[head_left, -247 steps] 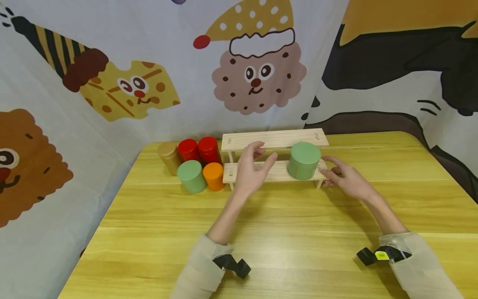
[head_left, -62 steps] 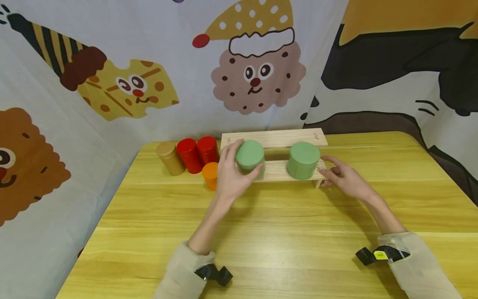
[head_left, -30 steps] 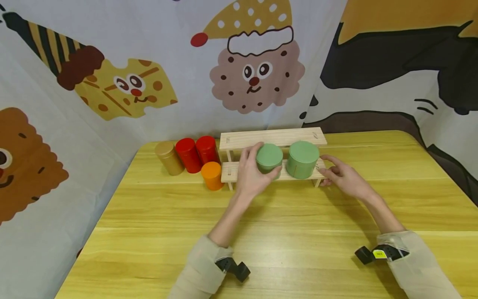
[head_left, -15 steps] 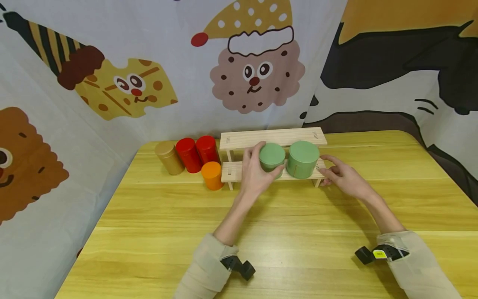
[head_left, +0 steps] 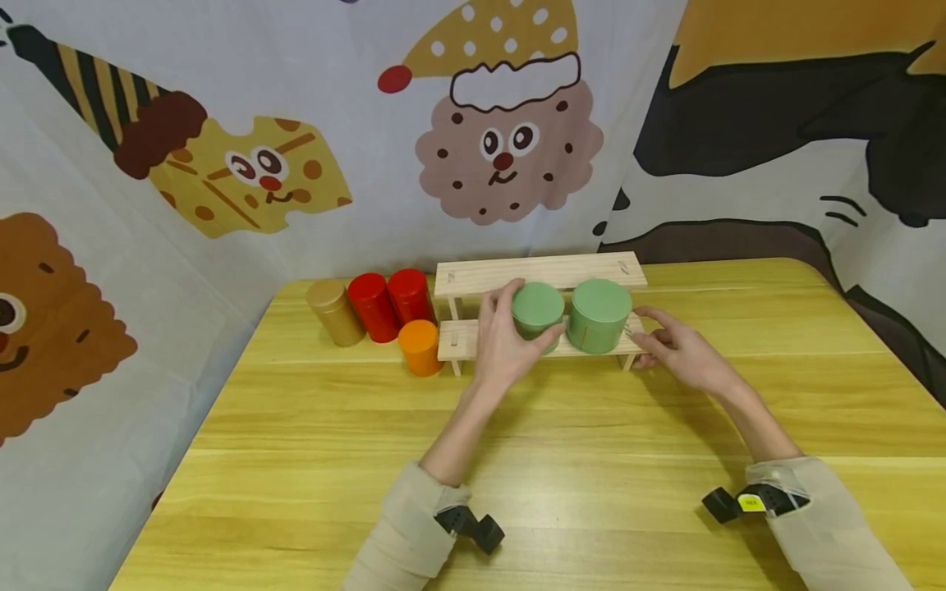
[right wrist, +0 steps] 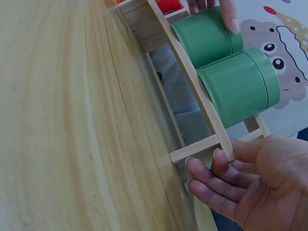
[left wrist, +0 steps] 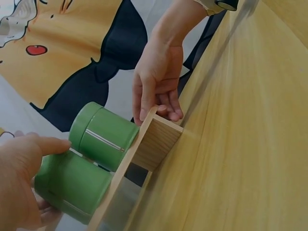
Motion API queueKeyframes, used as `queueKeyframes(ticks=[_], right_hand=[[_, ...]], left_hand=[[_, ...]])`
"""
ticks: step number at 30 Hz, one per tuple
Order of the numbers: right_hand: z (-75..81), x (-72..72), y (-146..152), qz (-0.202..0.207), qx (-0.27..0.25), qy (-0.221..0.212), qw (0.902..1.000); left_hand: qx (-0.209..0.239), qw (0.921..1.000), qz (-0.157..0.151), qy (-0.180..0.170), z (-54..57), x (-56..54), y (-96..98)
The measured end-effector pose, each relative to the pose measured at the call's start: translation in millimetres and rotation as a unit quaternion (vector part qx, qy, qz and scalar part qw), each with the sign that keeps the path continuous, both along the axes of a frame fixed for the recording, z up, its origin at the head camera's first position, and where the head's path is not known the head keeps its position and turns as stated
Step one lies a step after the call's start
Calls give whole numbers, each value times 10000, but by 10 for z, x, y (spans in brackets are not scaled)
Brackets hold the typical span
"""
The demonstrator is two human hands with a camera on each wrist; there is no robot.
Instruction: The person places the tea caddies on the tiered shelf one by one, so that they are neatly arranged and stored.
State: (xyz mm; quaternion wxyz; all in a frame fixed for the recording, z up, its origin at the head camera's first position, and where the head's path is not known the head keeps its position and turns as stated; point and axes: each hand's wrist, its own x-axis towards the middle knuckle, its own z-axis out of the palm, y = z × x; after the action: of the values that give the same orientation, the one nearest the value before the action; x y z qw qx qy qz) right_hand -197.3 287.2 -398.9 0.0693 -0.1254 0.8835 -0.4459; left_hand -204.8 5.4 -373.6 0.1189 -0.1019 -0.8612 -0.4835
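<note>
On the lower board of a two-tier wooden shelf [head_left: 460, 335], two round green tins stand side by side. My left hand [head_left: 504, 345] grips the left green tin [head_left: 538, 307], fingers behind it and thumb at its front. To its right is the other green tin [head_left: 600, 317], close beside it in both wrist views. At the shelf's right end, my right hand [head_left: 686, 355] pinches the lower board between thumb and index finger, its other fingers curled below, as the right wrist view shows.
Left of the shelf stand a gold canister [head_left: 337, 313], two red canisters [head_left: 375, 309] and a shorter orange tin [head_left: 420, 348]. The upper board [head_left: 543, 272] runs behind the green tins. A cartoon-printed cloth [head_left: 310, 49] hangs behind the wooden table [head_left: 576, 484].
The left hand, empty at first, has taken the green tin from beside the orange one, set it on the lower board and slid it right towards the other tin. The right hand has stayed put.
</note>
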Motion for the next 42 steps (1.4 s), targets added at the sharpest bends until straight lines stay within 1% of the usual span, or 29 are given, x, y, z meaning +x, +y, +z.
queueKeyframes(ticks=[11,16,23,31,38,42], right_hand=[[-12,-6,8,3,32,53,10000],[-11,-5,9,17,8,58,10000],[-10,1,8,28,54,86,9999],[-13,4,0,25,54,94,9999],[-21,-1,4,43,17,137,9999],[-13,7,-1,37,27,137,9999]], left_hand=[[128,9998,-17,174,128,46,-77],[223,9992,-106,313,155,48,-122],[291,9985,-165,435,151,48,-213],[479,9974,-106,522,110,26,-377],[500,9956,-35,792,95,-6,-465],[507,9947,-15,890,73,-20,-522]])
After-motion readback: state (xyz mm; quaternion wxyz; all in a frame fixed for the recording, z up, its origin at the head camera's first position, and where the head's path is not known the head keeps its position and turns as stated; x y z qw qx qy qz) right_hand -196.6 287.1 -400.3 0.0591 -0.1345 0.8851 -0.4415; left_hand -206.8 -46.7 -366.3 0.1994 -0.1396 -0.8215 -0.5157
